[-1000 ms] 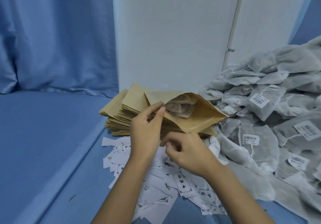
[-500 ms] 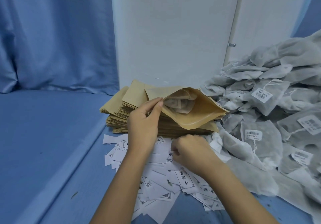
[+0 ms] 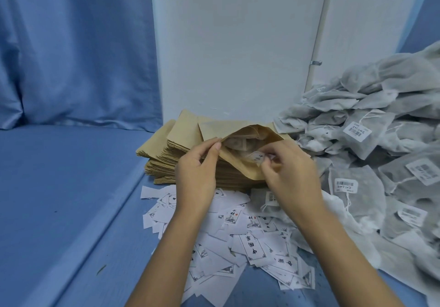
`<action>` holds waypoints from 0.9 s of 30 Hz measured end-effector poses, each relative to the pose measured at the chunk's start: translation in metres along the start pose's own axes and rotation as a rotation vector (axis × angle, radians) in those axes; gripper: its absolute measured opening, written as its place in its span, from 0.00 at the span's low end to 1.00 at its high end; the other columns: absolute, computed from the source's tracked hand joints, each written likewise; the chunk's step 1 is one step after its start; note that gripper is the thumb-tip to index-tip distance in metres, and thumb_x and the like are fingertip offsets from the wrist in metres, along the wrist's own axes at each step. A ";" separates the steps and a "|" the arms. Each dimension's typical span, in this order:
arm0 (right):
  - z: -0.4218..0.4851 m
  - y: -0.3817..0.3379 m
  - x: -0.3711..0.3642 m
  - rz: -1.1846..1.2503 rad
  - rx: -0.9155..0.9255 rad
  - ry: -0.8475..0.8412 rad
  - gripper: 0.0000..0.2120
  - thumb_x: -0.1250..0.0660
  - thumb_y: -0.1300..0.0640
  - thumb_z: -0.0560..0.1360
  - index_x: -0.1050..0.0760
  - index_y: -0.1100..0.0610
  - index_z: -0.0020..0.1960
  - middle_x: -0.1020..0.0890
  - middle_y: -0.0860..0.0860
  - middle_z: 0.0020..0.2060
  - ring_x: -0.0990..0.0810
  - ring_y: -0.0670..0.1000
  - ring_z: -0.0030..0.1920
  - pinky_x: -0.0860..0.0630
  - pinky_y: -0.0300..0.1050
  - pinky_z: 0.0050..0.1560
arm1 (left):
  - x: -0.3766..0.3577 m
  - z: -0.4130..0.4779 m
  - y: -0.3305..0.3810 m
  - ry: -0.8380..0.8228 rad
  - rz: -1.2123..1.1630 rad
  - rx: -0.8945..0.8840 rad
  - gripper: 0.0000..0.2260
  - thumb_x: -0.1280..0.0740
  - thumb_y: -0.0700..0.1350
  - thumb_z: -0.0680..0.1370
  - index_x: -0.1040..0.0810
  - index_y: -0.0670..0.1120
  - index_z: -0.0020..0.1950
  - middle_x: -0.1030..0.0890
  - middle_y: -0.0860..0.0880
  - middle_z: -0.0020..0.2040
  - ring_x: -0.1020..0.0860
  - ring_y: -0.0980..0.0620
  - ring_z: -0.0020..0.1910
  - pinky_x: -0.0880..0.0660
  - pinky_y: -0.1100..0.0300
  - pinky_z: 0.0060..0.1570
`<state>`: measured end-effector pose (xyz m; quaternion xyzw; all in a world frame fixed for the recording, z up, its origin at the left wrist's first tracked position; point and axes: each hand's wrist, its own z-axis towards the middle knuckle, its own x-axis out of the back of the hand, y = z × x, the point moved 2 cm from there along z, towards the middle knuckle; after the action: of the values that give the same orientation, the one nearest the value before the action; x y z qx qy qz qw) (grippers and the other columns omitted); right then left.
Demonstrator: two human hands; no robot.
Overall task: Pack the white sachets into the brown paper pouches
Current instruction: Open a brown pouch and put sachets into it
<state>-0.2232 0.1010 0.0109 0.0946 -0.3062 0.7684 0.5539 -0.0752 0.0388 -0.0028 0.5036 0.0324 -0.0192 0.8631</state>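
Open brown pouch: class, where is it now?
Head view: open brown pouch sits mid-frame over the pouch stack, left hand pinching its rim, right hand pinching a paper slip at its mouth, sachet heap to its right.

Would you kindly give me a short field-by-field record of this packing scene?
left hand: pinches the open pouch by its rim
right hand: pinches a printed slip at the pouch mouth
stack: flat pouches, under the open pouch
sachets: heaped at right
loose slips: scattered in front of the stack
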 end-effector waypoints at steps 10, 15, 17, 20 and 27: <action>0.023 0.007 -0.030 -0.342 -0.019 -0.217 0.09 0.38 0.60 0.75 0.19 0.54 0.47 0.20 0.51 0.41 0.23 0.56 0.46 0.33 0.45 0.36 | -0.003 -0.001 -0.003 -0.003 -0.030 0.008 0.07 0.35 0.45 0.79 0.17 0.53 0.51 0.16 0.54 0.50 0.20 0.56 0.54 0.24 0.50 0.58; 0.033 0.001 -0.042 -0.475 -0.029 -0.290 0.09 0.40 0.60 0.74 0.20 0.54 0.44 0.27 0.50 0.32 0.28 0.56 0.36 0.36 0.45 0.33 | -0.003 -0.002 0.000 0.006 -0.043 0.013 0.08 0.35 0.44 0.79 0.18 0.55 0.49 0.16 0.56 0.49 0.20 0.56 0.53 0.24 0.51 0.58; 0.036 0.000 -0.048 -0.455 -0.039 -0.328 0.10 0.39 0.60 0.75 0.19 0.54 0.46 0.30 0.50 0.30 0.31 0.56 0.35 0.37 0.45 0.34 | -0.004 -0.003 0.001 0.005 -0.046 0.010 0.08 0.34 0.44 0.79 0.18 0.56 0.49 0.16 0.56 0.49 0.20 0.57 0.53 0.24 0.51 0.58; 0.038 0.000 -0.049 -0.336 -0.088 -0.354 0.11 0.39 0.58 0.76 0.17 0.52 0.49 0.25 0.52 0.33 0.26 0.57 0.38 0.30 0.46 0.37 | -0.004 -0.003 0.001 0.001 -0.059 0.015 0.07 0.34 0.44 0.78 0.18 0.55 0.50 0.16 0.55 0.50 0.20 0.57 0.53 0.24 0.51 0.58; -0.017 -0.016 -0.031 0.265 0.129 0.190 0.13 0.40 0.57 0.75 0.24 0.58 0.35 0.25 0.48 0.27 0.30 0.47 0.28 0.33 0.40 0.30 | -0.005 -0.002 0.000 0.029 -0.075 0.035 0.06 0.33 0.44 0.77 0.17 0.53 0.51 0.16 0.54 0.50 0.20 0.56 0.54 0.25 0.51 0.59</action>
<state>-0.1940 0.0894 -0.0119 0.0160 -0.2123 0.8583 0.4669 -0.0803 0.0400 -0.0034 0.5175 0.0633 -0.0446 0.8522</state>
